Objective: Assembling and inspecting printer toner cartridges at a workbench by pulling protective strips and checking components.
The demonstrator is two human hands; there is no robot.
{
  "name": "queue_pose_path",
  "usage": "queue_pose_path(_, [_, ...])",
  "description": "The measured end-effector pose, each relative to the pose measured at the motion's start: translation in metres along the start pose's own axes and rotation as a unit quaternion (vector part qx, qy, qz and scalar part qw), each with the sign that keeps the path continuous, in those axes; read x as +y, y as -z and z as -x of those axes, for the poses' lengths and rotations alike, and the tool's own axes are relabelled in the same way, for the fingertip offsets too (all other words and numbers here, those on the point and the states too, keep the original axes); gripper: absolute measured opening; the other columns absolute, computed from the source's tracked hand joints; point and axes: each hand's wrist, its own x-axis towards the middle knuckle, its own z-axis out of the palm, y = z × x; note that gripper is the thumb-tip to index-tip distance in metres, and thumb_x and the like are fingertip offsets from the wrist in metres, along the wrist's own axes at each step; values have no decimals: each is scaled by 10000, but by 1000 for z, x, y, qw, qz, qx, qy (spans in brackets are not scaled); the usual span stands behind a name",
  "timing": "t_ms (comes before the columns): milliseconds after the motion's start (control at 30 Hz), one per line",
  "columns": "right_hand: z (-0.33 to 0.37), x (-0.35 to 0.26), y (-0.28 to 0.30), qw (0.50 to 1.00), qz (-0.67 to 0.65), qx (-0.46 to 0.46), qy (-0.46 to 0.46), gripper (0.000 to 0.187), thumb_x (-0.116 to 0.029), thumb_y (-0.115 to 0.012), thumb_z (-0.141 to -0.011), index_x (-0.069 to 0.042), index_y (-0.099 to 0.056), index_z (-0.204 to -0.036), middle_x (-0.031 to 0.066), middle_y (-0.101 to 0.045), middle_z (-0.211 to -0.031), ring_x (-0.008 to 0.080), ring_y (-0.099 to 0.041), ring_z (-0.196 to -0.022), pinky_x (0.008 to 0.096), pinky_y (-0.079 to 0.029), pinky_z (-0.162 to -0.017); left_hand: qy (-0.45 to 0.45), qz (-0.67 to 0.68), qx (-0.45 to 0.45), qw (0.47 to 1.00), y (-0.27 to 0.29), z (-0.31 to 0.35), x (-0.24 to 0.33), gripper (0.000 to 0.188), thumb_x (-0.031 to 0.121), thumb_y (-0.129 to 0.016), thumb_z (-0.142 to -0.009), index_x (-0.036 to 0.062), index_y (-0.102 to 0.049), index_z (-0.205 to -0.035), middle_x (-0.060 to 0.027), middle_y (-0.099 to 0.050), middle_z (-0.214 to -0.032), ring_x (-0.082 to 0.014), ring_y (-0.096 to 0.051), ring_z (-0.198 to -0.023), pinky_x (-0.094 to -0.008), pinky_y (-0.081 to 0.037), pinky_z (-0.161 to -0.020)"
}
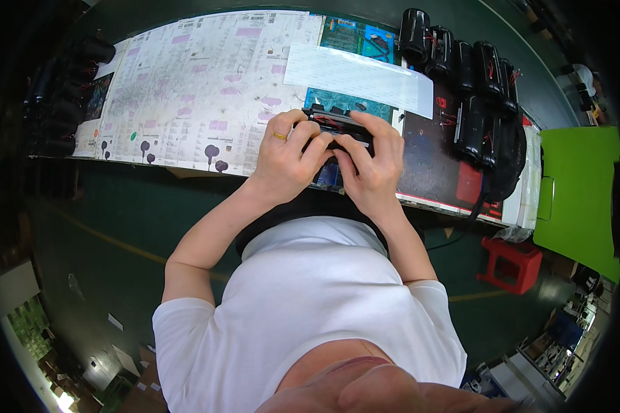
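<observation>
The worktop [420, 162] runs across the upper half of the view, its edges bowed by the lens, and is covered in flat printed pieces. A large pale sheet [200, 89] with dark flower-like shapes fills the left and middle; a teal printed sheet [344, 31] lies beside it, partly under a glossy white strip [358, 77], and a darker surface with red patches spreads to the right. At the near edge, in front of the strip, a black casing [337, 122] with red wires is held between both hands. The left hand [288, 157], wearing a yellow ring [280, 136], has its fingers curled closely onto the left end; the right hand [372, 158] has its fingers bent closely over the right end. Black rounded units [486, 65] crowd the right end of the worktop, some trailing red wires, and more dark units [62, 113] line the left end. Beyond the right end stands a bright green panel [579, 199], with a red stool [510, 265] below on the dark green floor [110, 199], which a yellow line [117, 237] crosses.
</observation>
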Motion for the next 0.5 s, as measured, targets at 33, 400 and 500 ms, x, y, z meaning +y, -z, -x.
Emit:
queue_pose_path(33, [-1, 3, -3, 1000, -6, -12, 7, 288, -40, -832, -759, -76, -757, -1035, 128, -676, -1332, 370, -625, -1246, 486, -452, -1036, 0, 0, 0, 1000, -1, -1, -1, 387, 118, -902, -720, 92, -737, -1069, -67, -622, -1074, -327, -588, -1117, -452, -500, -921])
queue_pose_path(400, [5, 36, 14, 999, 14, -24, 18, 244, -170, -896, -771, -92, -694, -883, 81, -698, -1280, 357, -602, -1303, 499, -435, -1051, 29, 84, -72, 993, 4, -17, -17, 370, 118, -924, -681, 73, -691, -964, -80, -616, -998, -335, -613, -1078, -433, -545, -852])
queue_pose_path(500, [10, 42, 20, 999, 0, -12, 30, 253, -126, -905, -762, -80, -689, -886, 103, -700, -1273, 363, -627, -1262, 498, -461, -1025, 21, 94, -78, 992, 4, -13, -22, 405, 127, -944, -675, 62, -675, -972, -104, -605, -1032, -350, -609, -1063, -423, -551, -837])
